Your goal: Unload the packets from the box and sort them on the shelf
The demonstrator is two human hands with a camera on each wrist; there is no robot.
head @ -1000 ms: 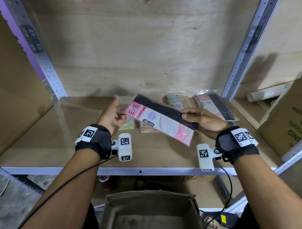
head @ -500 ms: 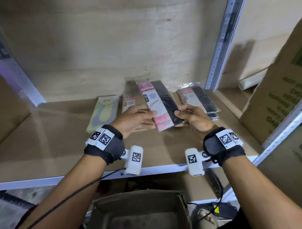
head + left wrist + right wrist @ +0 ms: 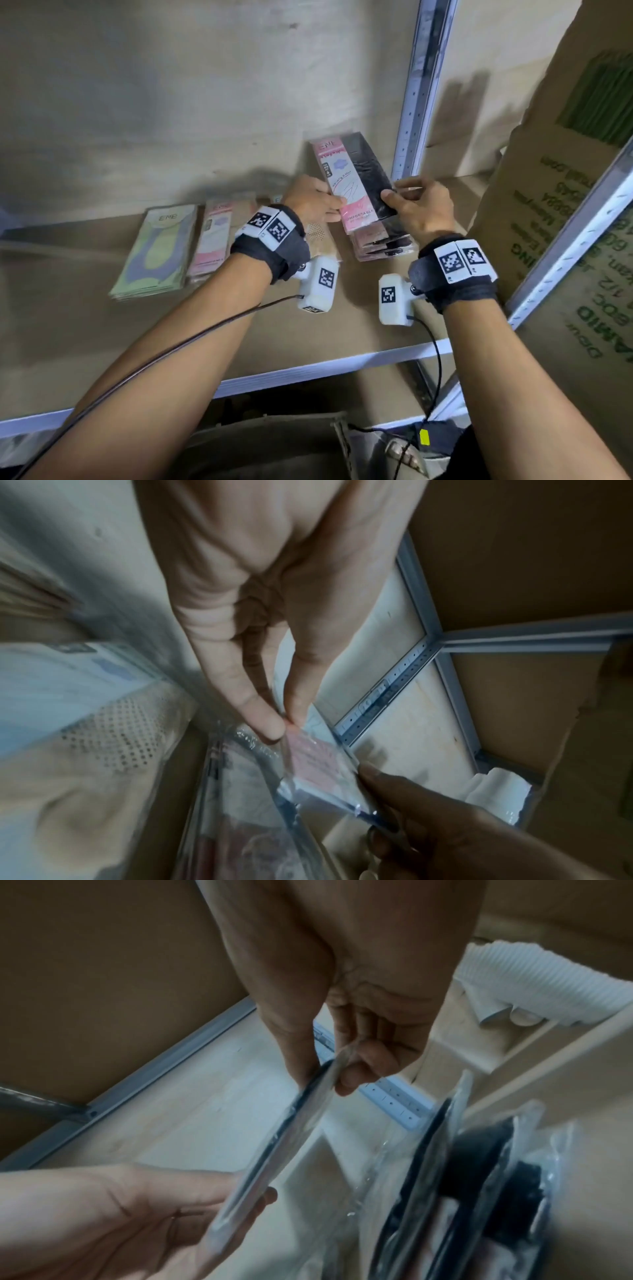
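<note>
A pink and black packet [image 3: 352,178] is held over a stack of like packets [image 3: 383,241] at the right of the shelf [image 3: 102,329]. My left hand [image 3: 317,202] pinches its near left edge between thumb and fingers; the left wrist view shows that pinch on the packet [image 3: 308,753]. My right hand [image 3: 416,205] pinches the near right edge, thumb on top, and the right wrist view shows the packet [image 3: 291,1137] edge-on above the stack [image 3: 479,1191]. The cardboard box [image 3: 267,448] sits below the shelf, its inside hidden.
On the shelf lie a green packet stack [image 3: 159,250], a pink and beige stack [image 3: 212,236] and a beige mesh packet [image 3: 320,236] under my left wrist. A metal upright [image 3: 416,89] rises at the right. Large printed cartons [image 3: 565,212] stand beyond it.
Both hands have carried the pink and black packet to the right and farther back, over the stack of like packets. My head has turned, shifting the view left and closer.
</note>
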